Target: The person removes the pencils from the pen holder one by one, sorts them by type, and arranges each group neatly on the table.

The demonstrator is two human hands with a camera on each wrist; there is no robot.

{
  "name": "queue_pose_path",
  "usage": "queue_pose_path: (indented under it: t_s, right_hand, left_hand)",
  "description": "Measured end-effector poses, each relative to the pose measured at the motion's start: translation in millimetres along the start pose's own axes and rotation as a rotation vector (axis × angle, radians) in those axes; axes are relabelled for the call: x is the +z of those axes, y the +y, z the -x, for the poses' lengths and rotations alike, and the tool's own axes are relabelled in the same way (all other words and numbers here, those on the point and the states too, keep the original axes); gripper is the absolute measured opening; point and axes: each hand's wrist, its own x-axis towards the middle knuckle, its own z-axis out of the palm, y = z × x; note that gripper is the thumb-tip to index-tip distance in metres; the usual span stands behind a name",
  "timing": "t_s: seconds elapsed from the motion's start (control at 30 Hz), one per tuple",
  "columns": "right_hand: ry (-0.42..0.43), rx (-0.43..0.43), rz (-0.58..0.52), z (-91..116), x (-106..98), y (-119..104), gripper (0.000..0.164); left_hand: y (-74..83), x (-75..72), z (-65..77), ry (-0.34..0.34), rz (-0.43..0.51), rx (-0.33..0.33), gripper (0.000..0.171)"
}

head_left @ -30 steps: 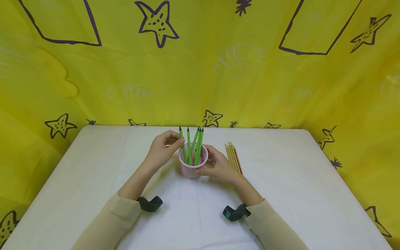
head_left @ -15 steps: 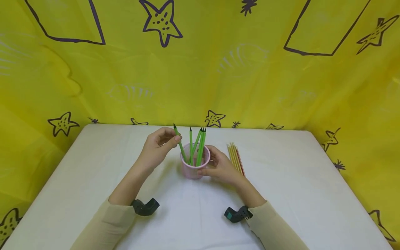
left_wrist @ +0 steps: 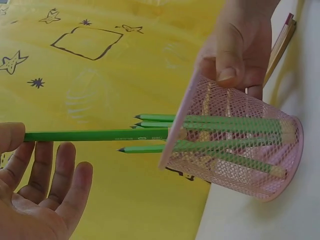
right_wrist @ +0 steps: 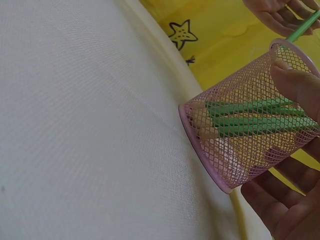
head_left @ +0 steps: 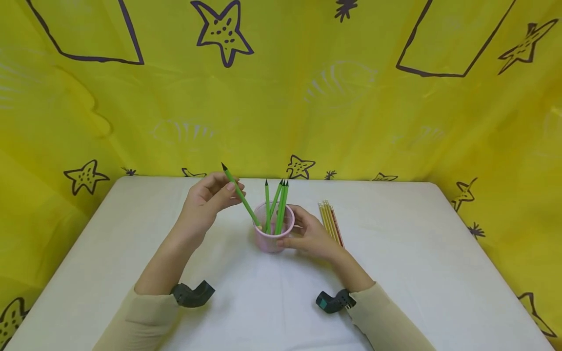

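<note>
A pink mesh cup stands on the white table and holds green pencils with their black tips up. My left hand pinches one green pencil near its tip. It leans left, with its lower end just at the cup's rim. In the left wrist view that pencil runs from my fingers to the cup. My right hand grips the cup from the right, thumb on the front wall. The right wrist view shows the cup held by my right hand.
A bundle of yellow pencils lies on the table just right of my right hand. Yellow cloth with star drawings walls the table at the back and sides. Black cameras sit on both wrists.
My left hand has risen and moved left with one green pencil, drawing it almost out of the cup and tilting it. The right hand and cup stay put.
</note>
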Motion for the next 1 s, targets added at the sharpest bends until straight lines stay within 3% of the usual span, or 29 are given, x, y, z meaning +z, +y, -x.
queue_pose_path:
  t_s: [0.53,1.0]
  right_hand:
    - [0.004,0.008,0.025,2.8,0.9,-2.1,0.079]
    - [-0.003,-0.011,0.014,1.7,0.9,-0.9,0.080]
  left_hand:
    - [14.2,-9.7,4.8,0.050,0.088,0.024,0.018]
    - [9.2,-20.0,-0.1,0.067,0.093,-0.023,0.014]
